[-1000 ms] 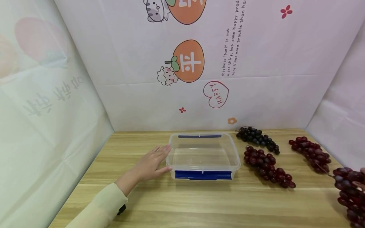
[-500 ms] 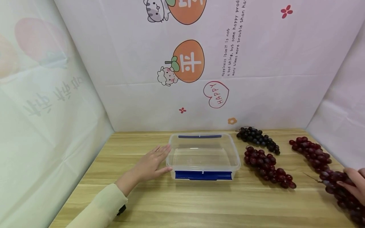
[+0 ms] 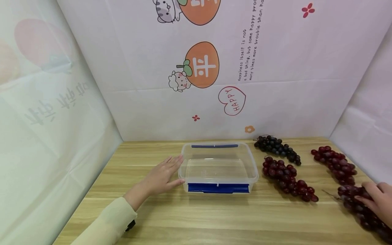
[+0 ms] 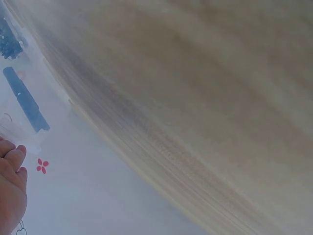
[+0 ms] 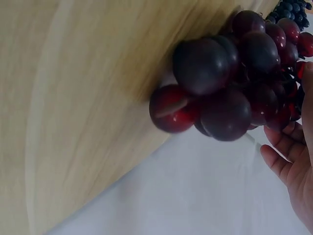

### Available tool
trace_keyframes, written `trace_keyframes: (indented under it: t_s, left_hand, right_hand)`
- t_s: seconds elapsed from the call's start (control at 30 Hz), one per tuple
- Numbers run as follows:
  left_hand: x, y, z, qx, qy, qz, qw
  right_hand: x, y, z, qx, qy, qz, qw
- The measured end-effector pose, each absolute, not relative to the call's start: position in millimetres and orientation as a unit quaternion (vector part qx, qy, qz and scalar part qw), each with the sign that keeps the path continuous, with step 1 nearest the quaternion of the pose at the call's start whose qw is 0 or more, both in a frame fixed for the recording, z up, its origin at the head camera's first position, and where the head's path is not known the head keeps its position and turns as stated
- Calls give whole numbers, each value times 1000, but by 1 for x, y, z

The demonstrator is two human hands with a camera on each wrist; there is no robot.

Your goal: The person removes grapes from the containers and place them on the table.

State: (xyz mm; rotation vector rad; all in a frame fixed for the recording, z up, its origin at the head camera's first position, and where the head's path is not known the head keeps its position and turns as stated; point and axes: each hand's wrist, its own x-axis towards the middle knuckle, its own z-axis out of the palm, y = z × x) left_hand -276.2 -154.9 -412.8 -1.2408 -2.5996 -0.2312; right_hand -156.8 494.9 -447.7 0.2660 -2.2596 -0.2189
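Observation:
A clear plastic food container (image 3: pixel 252 178) with blue clips stands lidless on the wooden table. My left hand (image 3: pixel 159 177) rests against its left side, fingers straight and thumb near the front corner. At the right edge of the head view, my right hand (image 3: pixel 377 200) grips a bunch of dark red grapes (image 3: pixel 361 216) from above, its thin stem pointing left. In the right wrist view the grapes (image 5: pixel 226 115) hang close over the table, and the fingers (image 5: pixel 281 159) curl by their far end. Whether they touch the table, I cannot tell.
Right of the container lie a red grape bunch (image 3: pixel 288 178) and, behind it, a black grape bunch (image 3: pixel 277 148). Another red bunch (image 3: pixel 335 163) lies near the right wall. Printed white sheets (image 3: pixel 147 112) enclose the table (image 3: pixel 214 221) at the back and sides.
My right hand has come leftward into view with the grape bunch, and the bunch has shifted left and now hangs more slanted. The left hand and container have stayed put.

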Motion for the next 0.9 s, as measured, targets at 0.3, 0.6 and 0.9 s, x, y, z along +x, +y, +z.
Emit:
trace_keyframes:
  t_s: [0.3, 0.6, 0.9]
  left_hand:
    - [-275, -155, -411, -420, -895, -83, 123]
    - [-273, -155, -410, -423, -893, -87, 126]
    - [-274, -155, -410, -421, -895, -76, 126]
  right_hand:
    - [-157, 491, -450, 76, -925, -65, 367]
    - [-155, 488, -450, 106, -934, -19, 341]
    - [-151, 488, -446, 81, -953, 10, 292]
